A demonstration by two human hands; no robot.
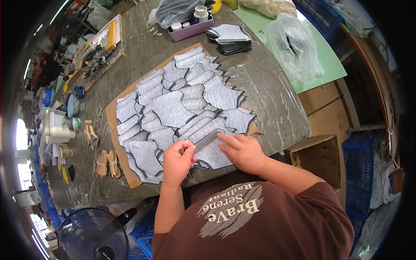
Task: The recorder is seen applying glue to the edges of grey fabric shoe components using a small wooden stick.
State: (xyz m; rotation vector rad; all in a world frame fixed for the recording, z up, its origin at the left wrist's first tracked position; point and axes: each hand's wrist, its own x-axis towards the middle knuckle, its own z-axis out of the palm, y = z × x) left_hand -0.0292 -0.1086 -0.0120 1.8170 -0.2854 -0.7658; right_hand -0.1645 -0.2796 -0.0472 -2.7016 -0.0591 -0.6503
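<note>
Near the table's front edge, both hands are at a grey fabric piece point(207, 141) with a smooth, folded-looking upper edge. My left hand point(178, 161) pinches its left end between thumb and fingers. At the other end, my right hand point(243, 151) grips the piece with its fingers over the top; its thumb is mostly hidden. Beneath and beyond lie many overlapping cut pieces point(173, 108), light grey and speckled with dark edges. They are spread over a brown cardboard sheet point(113, 130).
A neat stack of similar pieces point(229, 38) sits at the back, beside a purple box point(190, 31) with jars. Bundled tan strips point(107, 164) lie left of the cardboard. A clear plastic bag point(292, 47) rests on a green board at right. A black fan point(93, 236) stands lower left.
</note>
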